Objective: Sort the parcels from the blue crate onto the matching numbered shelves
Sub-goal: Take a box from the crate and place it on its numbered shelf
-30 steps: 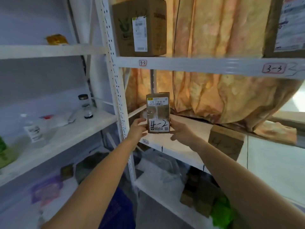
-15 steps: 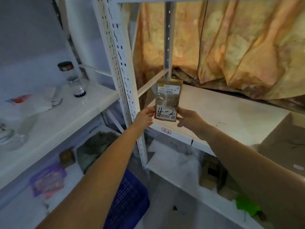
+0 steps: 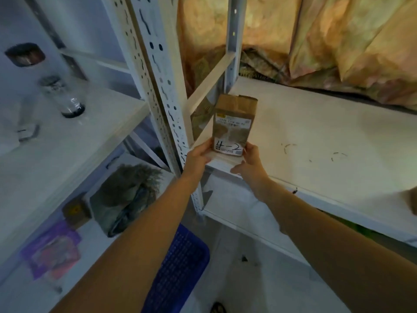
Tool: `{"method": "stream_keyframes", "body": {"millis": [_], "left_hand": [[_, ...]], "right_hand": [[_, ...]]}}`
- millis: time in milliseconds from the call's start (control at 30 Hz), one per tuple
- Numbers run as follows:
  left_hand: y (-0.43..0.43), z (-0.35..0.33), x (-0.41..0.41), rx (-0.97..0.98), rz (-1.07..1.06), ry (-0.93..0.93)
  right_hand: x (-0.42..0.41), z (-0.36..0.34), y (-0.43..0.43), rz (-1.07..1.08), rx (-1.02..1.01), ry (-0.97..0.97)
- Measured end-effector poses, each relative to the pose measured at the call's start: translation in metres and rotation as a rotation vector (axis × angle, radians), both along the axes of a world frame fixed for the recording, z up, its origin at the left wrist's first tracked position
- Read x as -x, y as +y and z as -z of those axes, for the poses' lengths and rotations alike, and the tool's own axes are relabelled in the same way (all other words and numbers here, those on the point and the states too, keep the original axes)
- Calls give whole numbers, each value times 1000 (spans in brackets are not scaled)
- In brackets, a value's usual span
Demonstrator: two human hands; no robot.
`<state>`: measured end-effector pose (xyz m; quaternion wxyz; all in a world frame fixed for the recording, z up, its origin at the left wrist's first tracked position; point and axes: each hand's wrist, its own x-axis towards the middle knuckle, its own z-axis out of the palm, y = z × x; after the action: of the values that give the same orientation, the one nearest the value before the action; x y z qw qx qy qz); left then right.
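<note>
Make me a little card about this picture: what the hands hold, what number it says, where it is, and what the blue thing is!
Held thing: small brown parcel, upright
Number: 4-2, handwritten on its white label
Left hand: grips the parcel's lower left edge
Right hand: grips its lower right edge
Place: front left corner of a white shelf; it seems to rest there
Blue thing: blue crate, down below between the arms
Behind: orange cloth hanging at the back
</note>
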<state>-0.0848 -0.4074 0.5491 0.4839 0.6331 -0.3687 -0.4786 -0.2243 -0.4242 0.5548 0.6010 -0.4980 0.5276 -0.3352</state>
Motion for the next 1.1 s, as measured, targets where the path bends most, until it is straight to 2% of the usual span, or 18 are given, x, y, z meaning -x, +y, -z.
{"method": "stream_keyframes", "body": {"millis": [167,300,467,600,733,833,967,1100], "left_hand": [[-9,-6,-5,48,-75,43],[-6,-6,-8,12,-68,-16],[2,-11,-14,-49,-53,-86],[23,-16,-22,-124,-32,-184],[59,-33,-24,-224,119,-396],[95,-61,-23,-288,158,-556],[145,-102,-19,-330,61,-708],[207,-165,3,-337,-95,-875]], "right_hand": [[-16,-3,-1,-78,-37,30],[-21,-7,-2,-107,-21,22],[-11,-16,5,-51,-128,15],[5,-17,12,-66,-117,190],[27,-31,21,-240,10,532],[40,-56,35,-427,74,702],[50,-108,59,-577,279,792],[56,-173,84,-784,685,967]]}}
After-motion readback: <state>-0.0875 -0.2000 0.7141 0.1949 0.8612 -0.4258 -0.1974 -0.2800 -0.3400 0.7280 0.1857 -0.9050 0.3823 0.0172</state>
